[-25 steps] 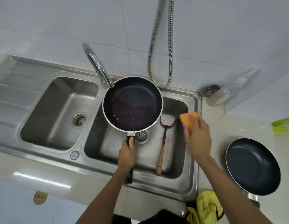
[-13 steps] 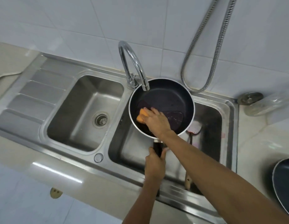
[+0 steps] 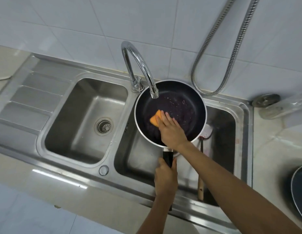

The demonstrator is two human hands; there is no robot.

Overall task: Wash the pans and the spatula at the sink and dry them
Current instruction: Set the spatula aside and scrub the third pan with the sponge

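A dark non-stick pan [image 3: 184,105] with purple residue hangs over the right sink basin [image 3: 222,132], under the tap spout. My left hand [image 3: 165,179] grips its black handle. My right hand [image 3: 172,130] presses an orange sponge [image 3: 155,119] onto the pan's inside, lower left. A spatula [image 3: 201,166] with a wooden handle lies in the right basin, mostly hidden behind my right arm. The edge of a second dark pan [image 3: 300,191] shows on the counter at the far right.
A chrome tap [image 3: 138,65] arches over the pan's rim. The left basin [image 3: 86,119] has a drain and a ribbed draining board beside it. A metal hose [image 3: 231,48] hangs on the tiled wall. A clear plastic bottle [image 3: 285,107] lies at the back right.
My right hand carried the sponge from beside the sink into the pan and now rubs it across the lower left of the inside. The view shifted right, so the second pan slid mostly out of frame.
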